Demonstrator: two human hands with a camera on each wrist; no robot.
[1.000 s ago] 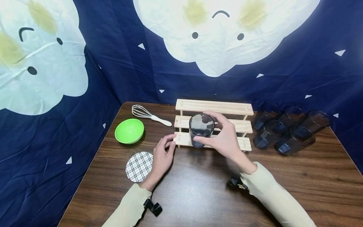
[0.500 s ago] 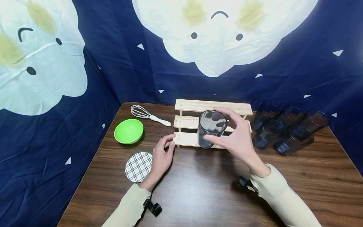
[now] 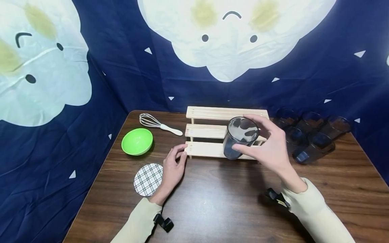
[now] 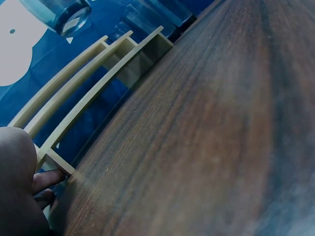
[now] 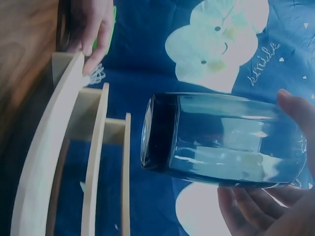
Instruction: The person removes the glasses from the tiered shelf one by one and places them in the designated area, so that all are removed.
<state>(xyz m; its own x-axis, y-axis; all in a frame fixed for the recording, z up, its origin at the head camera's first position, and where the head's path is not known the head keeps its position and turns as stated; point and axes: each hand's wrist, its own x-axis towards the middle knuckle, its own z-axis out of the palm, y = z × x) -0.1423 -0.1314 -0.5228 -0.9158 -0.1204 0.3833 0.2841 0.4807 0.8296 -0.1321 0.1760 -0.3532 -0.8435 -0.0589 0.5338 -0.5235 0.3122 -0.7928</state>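
Observation:
My right hand [image 3: 273,146] grips a dark tinted drinking glass [image 3: 232,148], thumb on the near side and fingers on the far side. It is upright, with its rim toward the head camera. In the right wrist view the glass [image 5: 221,140] appears apart from the shelf boards, held above them. A three-tier pale wooden rack [image 3: 206,149] stands behind it, partly covered by glass and hand. At the left end of its lowest board, my left hand [image 3: 173,167] holds the corner; in the left wrist view bent fingers [image 4: 47,179] touch the rack's end.
Several matching dark glasses [image 3: 313,152] stand together at the back right, partly behind my right hand. On the left are a green bowl [image 3: 137,141], a white whisk [image 3: 164,127] and a round checked coaster [image 3: 148,180]. Blue cloth [image 3: 158,87] hangs behind the wooden table [image 3: 200,209].
The right hand has carried the glass rightward along the front of the rack, toward the group of glasses. My left hand has stayed at the rack's end.

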